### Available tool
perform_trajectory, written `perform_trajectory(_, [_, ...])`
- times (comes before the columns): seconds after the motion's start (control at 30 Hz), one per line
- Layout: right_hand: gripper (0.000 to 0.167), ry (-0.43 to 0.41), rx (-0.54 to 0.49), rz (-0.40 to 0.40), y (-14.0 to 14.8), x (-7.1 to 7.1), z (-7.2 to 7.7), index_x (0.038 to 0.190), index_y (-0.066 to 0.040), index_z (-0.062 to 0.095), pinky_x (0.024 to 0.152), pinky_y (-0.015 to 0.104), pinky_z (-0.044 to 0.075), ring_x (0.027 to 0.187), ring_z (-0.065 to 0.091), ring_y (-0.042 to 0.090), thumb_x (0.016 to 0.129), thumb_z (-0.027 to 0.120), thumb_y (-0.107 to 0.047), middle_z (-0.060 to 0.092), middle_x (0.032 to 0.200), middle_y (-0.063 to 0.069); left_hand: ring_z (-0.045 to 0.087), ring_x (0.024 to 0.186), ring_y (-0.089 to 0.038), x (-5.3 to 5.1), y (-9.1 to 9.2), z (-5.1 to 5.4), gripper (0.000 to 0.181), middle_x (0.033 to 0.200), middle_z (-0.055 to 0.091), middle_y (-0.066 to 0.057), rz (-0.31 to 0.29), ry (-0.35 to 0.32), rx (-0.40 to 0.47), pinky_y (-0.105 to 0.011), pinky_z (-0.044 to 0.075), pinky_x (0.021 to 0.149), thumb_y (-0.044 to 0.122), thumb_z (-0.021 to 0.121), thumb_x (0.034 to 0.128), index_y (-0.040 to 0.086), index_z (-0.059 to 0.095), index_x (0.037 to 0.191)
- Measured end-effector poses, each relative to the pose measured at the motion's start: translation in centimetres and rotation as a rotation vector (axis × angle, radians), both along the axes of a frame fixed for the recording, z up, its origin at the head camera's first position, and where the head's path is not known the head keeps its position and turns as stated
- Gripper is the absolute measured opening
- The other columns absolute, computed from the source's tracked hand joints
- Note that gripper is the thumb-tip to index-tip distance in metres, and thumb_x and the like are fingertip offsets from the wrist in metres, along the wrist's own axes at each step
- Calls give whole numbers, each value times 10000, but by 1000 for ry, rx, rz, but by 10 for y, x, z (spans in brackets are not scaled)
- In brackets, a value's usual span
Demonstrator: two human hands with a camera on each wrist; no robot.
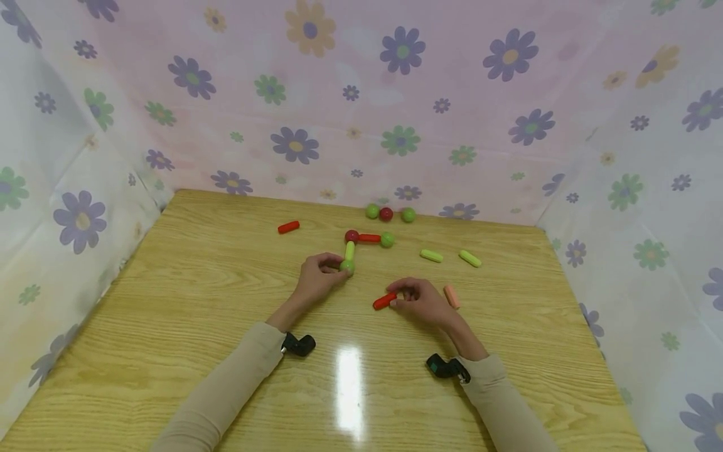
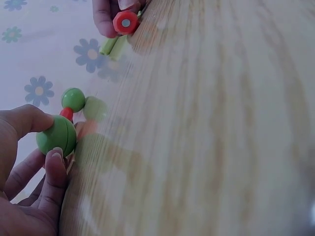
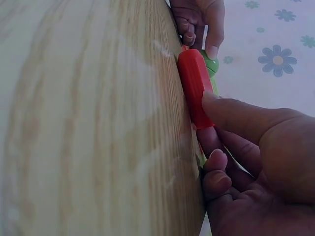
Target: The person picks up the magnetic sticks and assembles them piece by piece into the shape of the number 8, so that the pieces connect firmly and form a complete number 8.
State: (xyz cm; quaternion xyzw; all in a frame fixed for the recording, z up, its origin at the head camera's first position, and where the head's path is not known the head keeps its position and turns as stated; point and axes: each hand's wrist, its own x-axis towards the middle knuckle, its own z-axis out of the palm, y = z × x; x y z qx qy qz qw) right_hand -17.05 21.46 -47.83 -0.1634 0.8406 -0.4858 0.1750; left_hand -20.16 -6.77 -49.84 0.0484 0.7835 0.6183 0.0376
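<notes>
My left hand [image 1: 317, 276] pinches a green ball [image 2: 56, 135] between thumb and fingers. This ball sits at the near end of a yellow-green rod [image 1: 350, 251], whose far end meets a dark red ball [image 1: 352, 236]. From there a red rod [image 1: 369, 238] runs right to another green ball [image 1: 387, 239]. To the right and nearer, my right hand [image 1: 420, 300] pinches a loose red rod [image 3: 196, 88] by one end, just over the table. A grey disc shows in that rod's end face in the left wrist view. The held rod and held ball are apart.
Two green balls [image 1: 408, 215] and a dark red ball [image 1: 386, 214] lie at the table's back edge. A red rod [image 1: 289, 227] lies back left. Two yellow-green rods [image 1: 432, 256] lie right, and an orange rod [image 1: 451, 296] lies beside my right hand. Flowered cloth surrounds the wooden table [image 1: 226, 251].
</notes>
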Motion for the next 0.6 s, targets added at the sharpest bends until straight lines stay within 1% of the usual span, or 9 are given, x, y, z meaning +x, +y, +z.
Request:
perform_trajectory(0.13, [239, 29, 11, 7, 0, 1, -2, 1186, 5, 712, 627, 231, 365, 705, 441, 161, 957, 702, -62, 596, 884, 152, 623, 807, -158, 1, -1, -1, 291, 1058, 715, -97, 2, -4, 6, -266, 509, 695, 197, 813, 881, 58, 730, 1123])
perform_trajectory(0.27, [211, 59, 28, 21, 1, 0, -4, 1154, -53, 740, 635, 234, 384, 706, 460, 142, 959, 719, -131, 623, 897, 107, 622, 803, -159, 1, -1, -1, 282, 1046, 715, -91, 5, -8, 14, -258, 507, 688, 190, 816, 880, 62, 734, 1117])
perform_trajectory(0.4, [202, 63, 43, 17, 1, -2, -3, 1148, -51, 734, 646, 242, 395, 711, 473, 138, 997, 673, -170, 632, 886, 85, 622, 789, -145, 2, 0, 0, 280, 1033, 720, -90, 14, -2, 14, -249, 504, 682, 176, 817, 877, 54, 737, 1115])
perform_trajectory(0.5, [204, 51, 46, -9, 0, -3, -1, 1150, -48, 721, 660, 245, 417, 725, 502, 135, 1030, 621, -180, 652, 901, 84, 621, 783, -137, 2, 0, 0, 280, 1035, 723, -91, 17, 1, 12, -243, 503, 681, 167, 819, 875, 48, 738, 1115])
perform_trajectory(0.6, [226, 55, 41, -40, -3, -5, 0, 1157, -19, 699, 686, 256, 439, 770, 531, 148, 1052, 579, -180, 675, 958, 114, 622, 785, -136, 2, 1, 1, 278, 1042, 723, -94, 18, 5, 12, -241, 504, 678, 166, 816, 878, 45, 737, 1116])
